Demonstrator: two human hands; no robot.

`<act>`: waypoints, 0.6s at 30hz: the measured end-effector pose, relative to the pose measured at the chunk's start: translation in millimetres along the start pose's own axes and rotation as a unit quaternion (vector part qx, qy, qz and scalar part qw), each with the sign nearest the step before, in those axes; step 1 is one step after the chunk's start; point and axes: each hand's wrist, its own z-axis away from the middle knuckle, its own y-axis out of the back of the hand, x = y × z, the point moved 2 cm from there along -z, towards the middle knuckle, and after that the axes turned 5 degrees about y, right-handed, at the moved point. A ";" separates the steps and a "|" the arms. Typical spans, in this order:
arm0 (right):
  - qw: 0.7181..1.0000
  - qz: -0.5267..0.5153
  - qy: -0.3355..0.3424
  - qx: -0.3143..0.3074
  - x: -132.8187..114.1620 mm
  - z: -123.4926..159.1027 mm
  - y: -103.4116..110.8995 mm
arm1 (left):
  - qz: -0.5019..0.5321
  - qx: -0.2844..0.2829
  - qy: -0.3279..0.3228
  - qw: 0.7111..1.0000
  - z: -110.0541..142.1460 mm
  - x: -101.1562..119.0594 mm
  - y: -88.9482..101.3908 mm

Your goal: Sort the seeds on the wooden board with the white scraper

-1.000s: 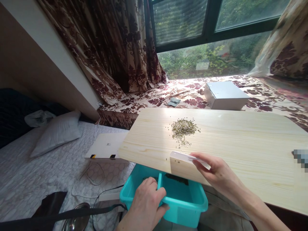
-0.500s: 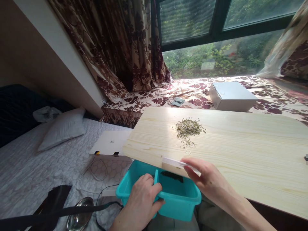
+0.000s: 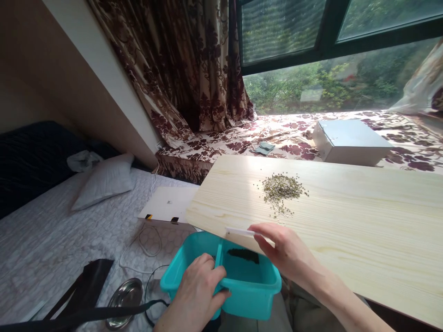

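My left hand (image 3: 199, 288) is closed on the near rim of a teal two-compartment bin (image 3: 251, 299), beside its divider. The bin sits over my lap, under the edge of a pale wood-grain tabletop (image 3: 346, 221). Dark material (image 3: 244, 254) lies in the right compartment; my hand partly hides the left one. Between thumb and fingers, my right hand (image 3: 277, 240) pinches a thin white card (image 3: 238, 231) at the table's edge, above the bin. Beyond it a loose pile of small green beans (image 3: 282, 186) is spread on the tabletop.
A white box (image 3: 353, 140) and a folded grey-green cloth (image 3: 265, 147) rest on the floral window ledge. On the bed to the left are a white flat case (image 3: 169, 203), a steel bowl (image 3: 125, 299), a dark strap (image 3: 90, 313), cables and a pillow (image 3: 104, 182).
My right hand has moved the card leftward along the table edge. My left hand keeps its grip on the bin. The view has swung slightly left.
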 end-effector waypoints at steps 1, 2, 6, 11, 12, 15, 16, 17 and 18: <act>1.000 -0.017 0.004 -0.021 -4.0 4.5 3.2 | 0.000 -0.004 0.006 1.000 0.6 -0.8 0.0; 0.999 -0.032 0.006 -0.043 -6.8 10.9 7.9 | 0.001 -0.008 0.007 1.000 0.9 -1.2 -0.5; 0.998 -0.006 -0.039 0.053 6.7 45.7 42.3 | -0.025 -0.018 -0.038 0.999 -2.9 5.7 -10.6; 0.964 0.088 -0.168 0.184 49.4 76.7 80.6 | -0.107 -0.028 -0.165 0.980 -20.1 40.1 -41.2; 0.961 0.097 -0.180 0.187 53.9 78.2 84.5 | -0.128 -0.024 -0.199 0.971 -23.5 49.1 -49.5; 0.960 0.103 -0.191 0.176 57.2 77.1 88.8 | -0.152 0.047 -0.300 0.941 -29.4 73.1 -73.9; 0.962 0.101 -0.190 0.169 56.6 76.0 88.4 | -0.155 0.078 -0.317 0.932 -30.0 78.8 -81.1; 0.964 0.099 -0.187 0.162 55.8 75.0 87.3 | -0.157 0.106 -0.328 0.926 -30.0 83.3 -87.6; 0.965 0.097 -0.185 0.157 55.3 74.1 86.0 | -0.151 0.119 -0.345 0.919 -29.5 87.0 -93.4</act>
